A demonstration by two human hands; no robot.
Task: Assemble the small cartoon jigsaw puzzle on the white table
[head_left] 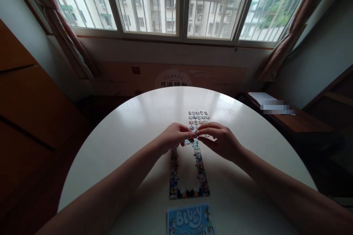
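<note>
My left hand is closed, its thumb and forefinger pinching a small jigsaw piece above the table. From the other side, my right hand reaches in with its fingertips close to that piece; its thumb and fingers are apart. Below lies a partly joined jigsaw puzzle, a tall rectangular border around bare white tabletop. Its far end is partly hidden by my hands. Loose jigsaw pieces are laid out in rows just beyond my fingers. Whether my right fingertips touch the held piece is hard to make out.
The round white table spans the view under my arms. A blue Bluey box or card lies at its near edge. To the right stands a brown wooden bench or low table with papers. Barred windows are behind.
</note>
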